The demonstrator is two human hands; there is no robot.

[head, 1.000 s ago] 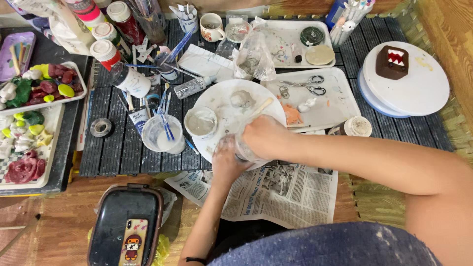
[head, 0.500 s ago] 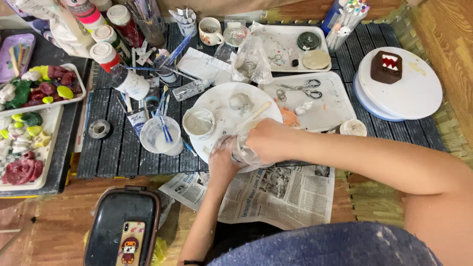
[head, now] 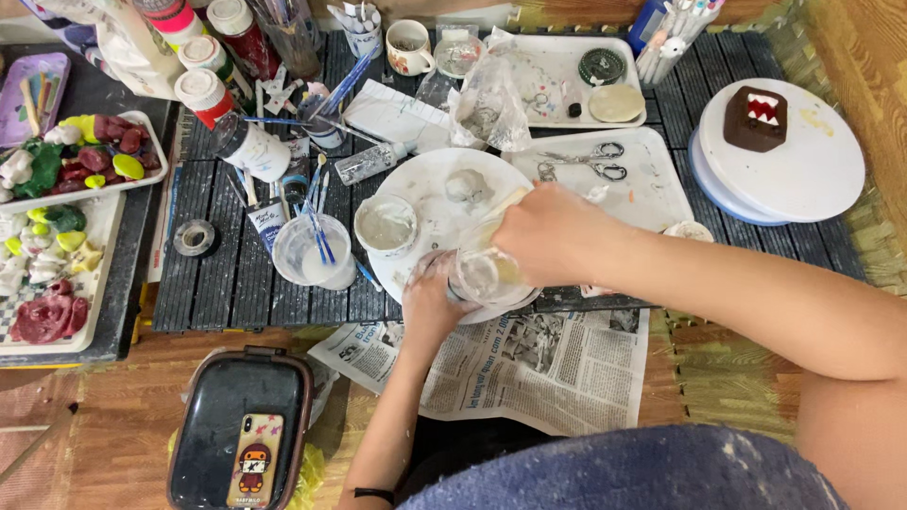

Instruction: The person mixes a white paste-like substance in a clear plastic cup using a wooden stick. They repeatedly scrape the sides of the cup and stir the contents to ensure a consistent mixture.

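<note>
My left hand wraps its fingers around a clear cup at the near edge of the white plate; my right hand grips a stick above it, slanting away.

A white turntable at the far right carries a brown block. Left of it, a white tray holds scissors. A newspaper lies near, beside a dark case with a phone on top. A water cup with brushes stands mid-left, next to a tape roll. Trays of coloured clay shapes line the left edge, with paint bottles far behind.
</note>
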